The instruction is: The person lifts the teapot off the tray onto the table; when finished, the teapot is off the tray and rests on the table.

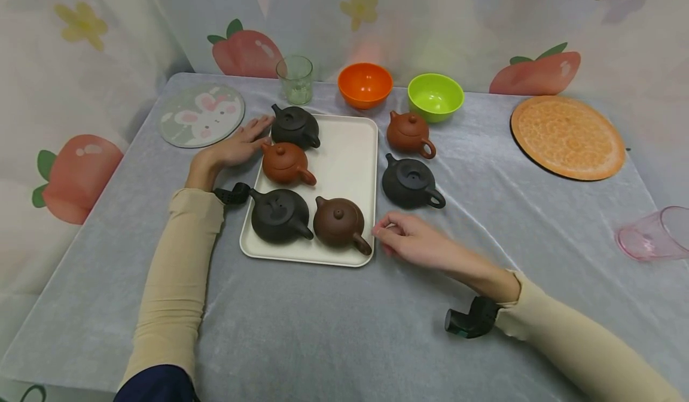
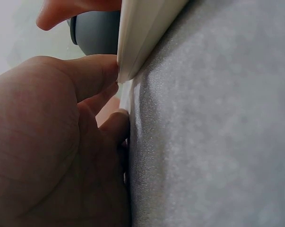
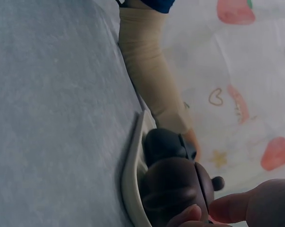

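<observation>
The counter (image 1: 334,330) is covered in a grey velvety cloth, and on it lies a cream rectangular tray (image 1: 344,157) carrying four teapots. The dark brown teapot (image 1: 339,222) sits at the tray's near right corner, its handle toward the rim, with a black teapot (image 1: 279,213) touching it on the left; a reddish-brown teapot (image 1: 285,163) and another black teapot (image 1: 294,126) stand farther back along the left side.

The left hand (image 1: 239,145) lies flat beside the tray's left edge, fingers straight and released, their tips reaching toward the far black teapot (the left wrist view shows the thumb pressed against the tray's rim).

The right hand (image 1: 411,237) rests on the cloth just off the tray's near right corner, its grip loosely curled and holding nothing, fingertips close to the dark brown teapot's handle. In the right wrist view a fingertip seems to touch the pot's body, though I cannot tell for certain.

Off the tray, to its right, stand a third black teapot (image 1: 411,183) and a second reddish-brown teapot (image 1: 410,133).
</observation>
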The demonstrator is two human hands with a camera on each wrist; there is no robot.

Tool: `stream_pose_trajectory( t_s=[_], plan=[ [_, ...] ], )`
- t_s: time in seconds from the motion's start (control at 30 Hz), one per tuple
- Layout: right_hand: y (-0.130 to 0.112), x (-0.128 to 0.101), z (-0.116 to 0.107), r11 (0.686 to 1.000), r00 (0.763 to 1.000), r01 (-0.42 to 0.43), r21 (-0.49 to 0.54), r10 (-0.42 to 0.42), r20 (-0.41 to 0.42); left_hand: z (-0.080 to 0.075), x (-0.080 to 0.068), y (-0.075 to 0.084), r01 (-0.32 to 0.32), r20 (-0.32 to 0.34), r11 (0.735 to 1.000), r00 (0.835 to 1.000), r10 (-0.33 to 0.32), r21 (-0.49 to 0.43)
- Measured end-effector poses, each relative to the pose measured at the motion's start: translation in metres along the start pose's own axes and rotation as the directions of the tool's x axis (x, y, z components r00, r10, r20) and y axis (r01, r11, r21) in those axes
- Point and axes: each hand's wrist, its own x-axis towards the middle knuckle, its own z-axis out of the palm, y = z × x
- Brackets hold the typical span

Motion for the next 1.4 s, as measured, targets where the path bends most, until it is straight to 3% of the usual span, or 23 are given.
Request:
stream_pose_trajectory(
  t_s=[0.4,0.63,1.0,1.4],
  plan=[
    [-0.008,0.007,0.018,0.998,0.996,-0.062,0.028,0.060,0.066,0.001,-0.001,0.001,0.001,-0.001,1.000,1.000,-0.001,-0.007],
    [-0.009,0.010,0.022,0.986,0.985,-0.149,0.074,0.141,0.102,0.000,-0.003,0.002,0.010,0.000,1.000,1.000,-0.010,-0.017],
    [-0.008,0.008,0.023,0.994,0.991,-0.103,0.021,0.101,0.082,0.000,-0.002,0.002,0.006,0.002,1.000,1.000,-0.006,-0.017],
    [-0.005,0.006,0.023,0.982,0.990,-0.113,0.148,0.099,0.100,0.000,-0.001,0.002,0.009,0.004,1.000,1.000,-0.009,-0.003]
  ],
)
